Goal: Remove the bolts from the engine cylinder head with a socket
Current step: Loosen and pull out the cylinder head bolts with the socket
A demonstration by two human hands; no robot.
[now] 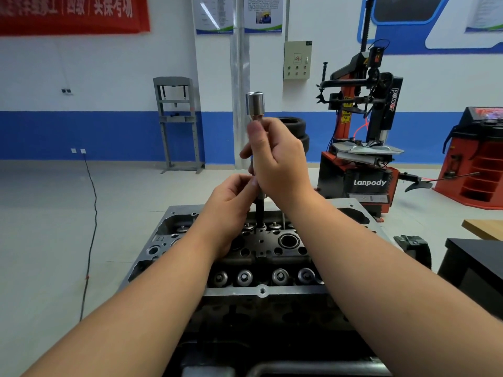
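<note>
- Nearest the camera, two bare forearms reach forward and converge over the engine cylinder head [261, 291], which fills the lower middle of the view
- The cylinder head shows a row of round valve spring caps along its near edge and darker bores and holes further back
- The right hand [277, 161] is curled round an upright tool shaft, thumb lying up along it; the shaft stands roughly vertical above the far middle of the cylinder head
- A shiny socket [255, 104] sits at the top of that shaft, above the right hand, its open end facing up
- The left hand [231, 205] is lower, fingers bent and pinching the shaft just under the right hand
- Below both hands a dark bolt [260, 213] runs down to the cylinder head; whether its lower end is still seated in the hole cannot be told
- Behind, to the right, stands a red and black tyre changer [364, 148], with a red cabinet [476, 164] beyond it
- To the left against the blue and white wall is a grey press frame [177, 123]
- A black cable [92, 213] trails across the floor on the left
</note>
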